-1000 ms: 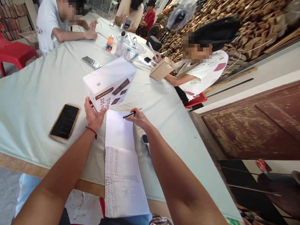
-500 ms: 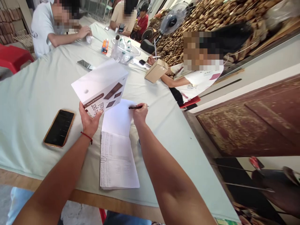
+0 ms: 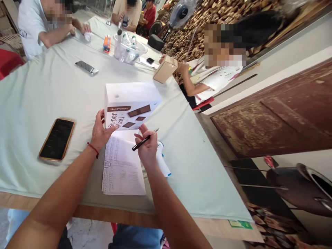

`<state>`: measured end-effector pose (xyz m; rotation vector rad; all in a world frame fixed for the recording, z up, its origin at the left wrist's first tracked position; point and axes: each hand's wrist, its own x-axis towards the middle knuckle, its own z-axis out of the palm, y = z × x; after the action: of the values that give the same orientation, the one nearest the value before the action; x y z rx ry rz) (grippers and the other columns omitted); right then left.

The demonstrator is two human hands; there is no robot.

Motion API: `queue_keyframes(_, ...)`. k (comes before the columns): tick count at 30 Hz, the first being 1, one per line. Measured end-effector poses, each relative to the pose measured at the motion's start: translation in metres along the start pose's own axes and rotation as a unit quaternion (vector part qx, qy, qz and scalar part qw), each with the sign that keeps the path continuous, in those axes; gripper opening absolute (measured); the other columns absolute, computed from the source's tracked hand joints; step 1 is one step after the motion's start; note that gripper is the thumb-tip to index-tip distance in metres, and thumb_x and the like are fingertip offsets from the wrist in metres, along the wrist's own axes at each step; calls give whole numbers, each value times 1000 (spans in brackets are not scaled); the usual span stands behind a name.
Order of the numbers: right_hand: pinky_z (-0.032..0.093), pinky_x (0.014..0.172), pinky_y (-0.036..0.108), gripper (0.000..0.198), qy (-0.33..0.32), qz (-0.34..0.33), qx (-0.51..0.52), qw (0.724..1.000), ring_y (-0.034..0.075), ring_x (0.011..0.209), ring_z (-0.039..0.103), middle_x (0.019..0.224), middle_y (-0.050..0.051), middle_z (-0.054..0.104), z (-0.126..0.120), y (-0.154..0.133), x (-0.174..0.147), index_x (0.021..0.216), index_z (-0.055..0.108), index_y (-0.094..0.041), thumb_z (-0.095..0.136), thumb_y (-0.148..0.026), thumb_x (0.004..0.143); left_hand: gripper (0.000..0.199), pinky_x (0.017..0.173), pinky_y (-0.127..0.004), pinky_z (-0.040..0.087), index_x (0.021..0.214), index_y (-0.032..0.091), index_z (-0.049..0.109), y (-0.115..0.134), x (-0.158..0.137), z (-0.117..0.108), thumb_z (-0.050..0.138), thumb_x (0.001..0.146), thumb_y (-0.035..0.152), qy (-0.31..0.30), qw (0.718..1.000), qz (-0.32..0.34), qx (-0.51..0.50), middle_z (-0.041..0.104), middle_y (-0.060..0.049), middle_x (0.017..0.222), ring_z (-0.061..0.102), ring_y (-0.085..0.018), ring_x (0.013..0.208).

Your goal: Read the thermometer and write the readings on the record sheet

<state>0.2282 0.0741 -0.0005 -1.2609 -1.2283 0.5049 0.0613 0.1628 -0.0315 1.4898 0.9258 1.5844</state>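
Box [image 3: 132, 106] had squared up at the paper's [image 3: 124, 169] twelve o'clock, hiding most of the upper page; writing seemed paused. Left hand [image 3: 102, 131], half curled, gripped its seven-o'clock corner; right hand [image 3: 147, 147], nearly closed around a pen [image 3: 138, 144], neared its five-o'clock edge, contact unclear.

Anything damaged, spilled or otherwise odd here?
The dark red panel at right looks worn, its surface patchy and scuffed. No spill shows, and the white box in the left hand has no visible damage.

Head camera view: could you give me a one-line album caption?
Left hand holding a white NutriMotion box, right hand holding a black pen near papers.
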Motion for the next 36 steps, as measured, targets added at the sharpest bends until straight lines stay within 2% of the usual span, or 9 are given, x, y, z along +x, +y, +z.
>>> queue_keyframes(5, 47, 108, 48, 29, 12, 16, 51, 998, 21, 137, 53, 148, 9, 53, 0, 14, -19, 88, 35, -28, 62, -33, 80, 69, 108, -51, 49, 143, 24, 38, -7, 0, -3, 69, 84, 39, -96, 995, 2, 3, 55, -14, 142, 58, -29, 129)
queue_keyframes(9, 49, 105, 48, 34, 31, 54, 51, 997, 22, 131, 57, 142, 11, 58, -2, 26, -18, 87, 34, -28, 65, -39, 79, 64, 117, -53, 40, 145, 22, 40, -10, 2, -8, 64, 87, 34, -149, 986, 38, 63, 51, -14, 148, 49, -30, 139)
queue_keyframes(15, 54, 94, 42, 34, 47, 92, -25, 994, 21, 107, 67, 123, 12, 66, -8, 35, -14, 91, 38, -27, 60, -50, 81, 59, 104, -50, 53, 137, 21, 49, -10, 3, -11, 67, 81, 29, -156, 986, 13, 63, 59, -14, 134, 58, -29, 125)
queue_keyframes(21, 56, 90, 38, 35, 28, 89, -71, 993, 19, 103, 65, 124, 10, 64, -11, 42, -13, 96, 42, -27, 56, -57, 83, 67, 98, -49, 56, 137, 21, 49, -6, 1, -14, 72, 74, 26, -163, 977, 19, 138, 60, -13, 128, 62, -28, 116)
queue_keyframes(25, 52, 99, 43, 34, 81, 41, -77, 993, 22, 111, 63, 117, 9, 65, -16, 25, -10, 101, 50, -26, 57, -56, 86, 71, 101, -51, 53, 139, 20, 47, -3, 2, -17, 73, 73, 29, -159, 971, 22, 177, 61, -13, 126, 62, -29, 115)
queue_keyframes(28, 55, 92, 42, 36, 108, 6, -71, 992, 21, 99, 68, 101, 4, 67, -25, -2, -14, 114, 53, -29, 49, -59, 94, 84, 109, -56, 44, 144, 19, 42, -6, 4, -17, 78, 69, 32, -168, 964, 34, 203, 58, -16, 134, 57, -34, 123)
queue_keyframes(32, 60, 77, 41, 58, 92, -31, -16, 995, 20, 78, 70, 86, 2, 63, -28, -38, -38, 143, 41, -33, 35, -67, 97, 119, 116, -65, 30, 154, 20, 26, -11, 4, -15, 88, 54, 38, -183, 952, 12, 245, 46, -21, 149, 43, -43, 138)
queue_keyframes(34, 60, 76, 41, 60, 76, -42, 10, 996, 21, 83, 70, 93, 4, 64, -22, -47, -57, 143, 46, -33, 35, -69, 96, 135, 119, -69, 19, 157, 19, 18, -9, 2, -14, 92, 46, 42, -183, 943, -21, 276, 36, -24, 156, 31, -47, 146)
queue_keyframes(36, 60, 78, 41, 50, 52, -27, 14, 998, 21, 87, 69, 97, 5, 67, -13, -47, -74, 128, 60, -31, 43, -65, 96, 148, 122, -69, 7, 159, 18, 12, -2, 0, -15, 95, 39, 46, -195, 930, -65, 306, 24, -26, 162, 17, -49, 151)
